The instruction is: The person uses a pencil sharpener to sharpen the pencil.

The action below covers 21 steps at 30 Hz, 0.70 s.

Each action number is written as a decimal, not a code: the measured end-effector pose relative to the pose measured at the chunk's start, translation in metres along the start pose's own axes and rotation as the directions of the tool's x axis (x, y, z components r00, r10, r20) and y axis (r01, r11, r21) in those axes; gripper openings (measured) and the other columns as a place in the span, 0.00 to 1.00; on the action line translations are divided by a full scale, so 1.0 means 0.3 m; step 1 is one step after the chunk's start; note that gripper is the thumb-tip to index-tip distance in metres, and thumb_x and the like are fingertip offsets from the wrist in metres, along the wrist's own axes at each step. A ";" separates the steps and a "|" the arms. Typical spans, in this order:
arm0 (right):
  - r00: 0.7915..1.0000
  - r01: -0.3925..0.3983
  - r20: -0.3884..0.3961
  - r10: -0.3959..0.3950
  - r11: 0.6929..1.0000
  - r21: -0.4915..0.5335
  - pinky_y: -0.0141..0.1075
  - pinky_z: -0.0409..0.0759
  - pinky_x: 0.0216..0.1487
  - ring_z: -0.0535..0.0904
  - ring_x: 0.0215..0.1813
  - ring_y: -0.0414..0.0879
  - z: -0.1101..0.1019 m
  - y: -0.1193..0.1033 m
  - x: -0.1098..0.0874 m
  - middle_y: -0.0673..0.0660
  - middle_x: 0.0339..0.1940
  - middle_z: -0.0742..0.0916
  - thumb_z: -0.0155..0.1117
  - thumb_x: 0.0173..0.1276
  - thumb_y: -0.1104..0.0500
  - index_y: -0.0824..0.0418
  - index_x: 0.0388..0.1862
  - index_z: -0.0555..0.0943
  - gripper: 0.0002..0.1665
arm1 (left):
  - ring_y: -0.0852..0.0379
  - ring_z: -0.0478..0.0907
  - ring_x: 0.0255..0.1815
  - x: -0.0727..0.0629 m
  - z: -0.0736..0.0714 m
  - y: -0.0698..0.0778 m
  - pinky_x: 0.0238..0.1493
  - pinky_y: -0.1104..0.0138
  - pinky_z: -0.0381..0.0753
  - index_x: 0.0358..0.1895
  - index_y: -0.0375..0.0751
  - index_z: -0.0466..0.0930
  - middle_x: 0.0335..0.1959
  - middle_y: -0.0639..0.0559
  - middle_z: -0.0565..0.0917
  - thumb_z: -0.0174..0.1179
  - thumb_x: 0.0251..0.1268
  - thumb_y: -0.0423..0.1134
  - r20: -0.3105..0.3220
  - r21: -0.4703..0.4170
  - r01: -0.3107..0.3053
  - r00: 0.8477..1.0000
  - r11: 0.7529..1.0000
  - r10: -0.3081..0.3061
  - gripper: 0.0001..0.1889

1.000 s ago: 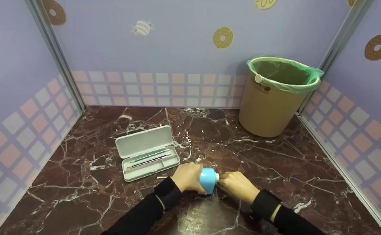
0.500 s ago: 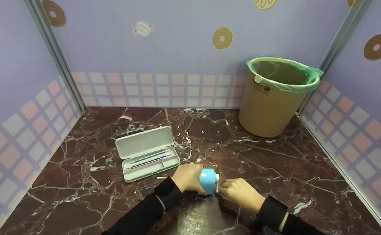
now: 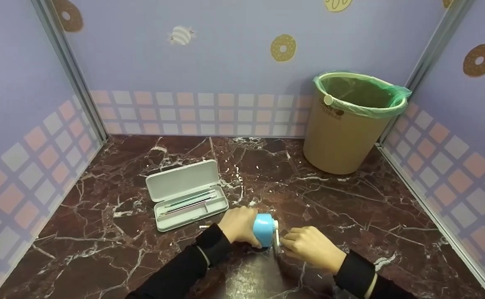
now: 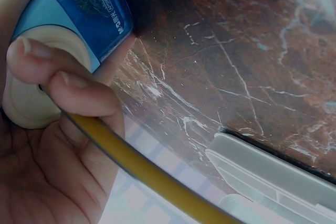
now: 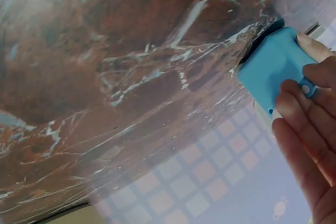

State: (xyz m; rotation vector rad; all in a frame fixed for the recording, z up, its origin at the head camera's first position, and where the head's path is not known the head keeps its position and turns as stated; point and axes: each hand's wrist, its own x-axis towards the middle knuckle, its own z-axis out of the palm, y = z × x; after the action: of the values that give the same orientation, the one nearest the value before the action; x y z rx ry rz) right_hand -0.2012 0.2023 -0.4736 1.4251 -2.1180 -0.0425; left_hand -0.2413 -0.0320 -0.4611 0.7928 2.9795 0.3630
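A blue crank pencil sharpener (image 3: pixel 263 231) lies on its side on the marble-patterned surface, gripped by my left hand (image 3: pixel 237 224). Out of its cream-coloured front, in the left wrist view, comes a yellow pencil (image 4: pixel 144 163), which runs between my left fingers. In the head view only the pencil's eraser end shows, left of that hand. At the sharpener's right end, a white crank arm (image 3: pixel 277 237) points toward me. My right hand (image 3: pixel 309 246) pinches the crank's knob with curled fingers; the knob is mostly hidden by them in the head view.
Left of the hands lies an open white pencil case (image 3: pixel 183 179) with several pencils (image 3: pixel 192 199) inside. A tan trash bin (image 3: pixel 336 137) with a green liner (image 3: pixel 367 109) stands at the back right. Patterned walls (image 3: pixel 226 54) enclose the back and sides.
My right hand has moved toward me and slightly right, and the crank arm has swung round to point toward me. The left hand and sharpener have stayed put.
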 end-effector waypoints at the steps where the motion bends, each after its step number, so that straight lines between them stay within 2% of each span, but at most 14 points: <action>1: 1.000 0.009 -0.007 -0.009 1.000 -0.005 0.25 0.72 0.24 0.77 0.26 0.35 -0.001 0.001 0.002 0.41 0.24 0.88 0.83 0.49 0.53 0.53 0.30 0.87 0.13 | 0.56 0.80 0.28 -0.001 -0.002 0.001 0.28 0.64 0.80 0.35 0.43 0.80 0.29 0.52 0.84 0.85 0.29 0.55 0.003 0.005 0.003 1.000 1.000 -0.003 0.31; 9: 0.996 0.017 -0.084 -0.017 1.000 -0.001 0.24 0.70 0.23 0.74 0.24 0.34 -0.022 0.012 0.012 0.41 0.22 0.84 0.83 0.48 0.57 0.52 0.27 0.83 0.14 | 0.54 0.82 0.30 0.000 -0.009 0.008 0.29 0.62 0.82 0.36 0.43 0.80 0.30 0.52 0.85 0.86 0.28 0.55 0.008 0.014 0.007 1.000 1.000 -0.007 0.31; 14: 0.992 0.024 -0.120 -0.027 0.999 -0.025 0.24 0.73 0.24 0.75 0.24 0.34 -0.040 0.025 0.019 0.41 0.23 0.86 0.84 0.45 0.57 0.54 0.29 0.85 0.15 | 0.53 0.84 0.30 0.004 -0.005 0.007 0.29 0.61 0.82 0.36 0.43 0.81 0.30 0.51 0.86 0.85 0.28 0.55 0.004 0.029 -0.003 1.000 1.000 0.003 0.31; 21: 0.993 -0.004 -0.117 0.002 1.000 -0.017 0.25 0.74 0.25 0.78 0.25 0.34 -0.052 0.046 0.028 0.41 0.24 0.87 0.84 0.46 0.55 0.53 0.30 0.85 0.15 | 0.52 0.85 0.32 0.007 0.001 0.006 0.29 0.60 0.82 0.38 0.43 0.82 0.32 0.50 0.88 0.85 0.28 0.56 -0.006 0.046 -0.007 1.000 0.999 0.007 0.32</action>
State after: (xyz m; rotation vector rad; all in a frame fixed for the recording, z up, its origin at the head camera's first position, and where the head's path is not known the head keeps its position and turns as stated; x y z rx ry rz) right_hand -0.2074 0.2054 -0.4521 1.3800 -2.0197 0.0241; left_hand -0.2422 -0.0294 -0.4607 0.8074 3.0019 0.2981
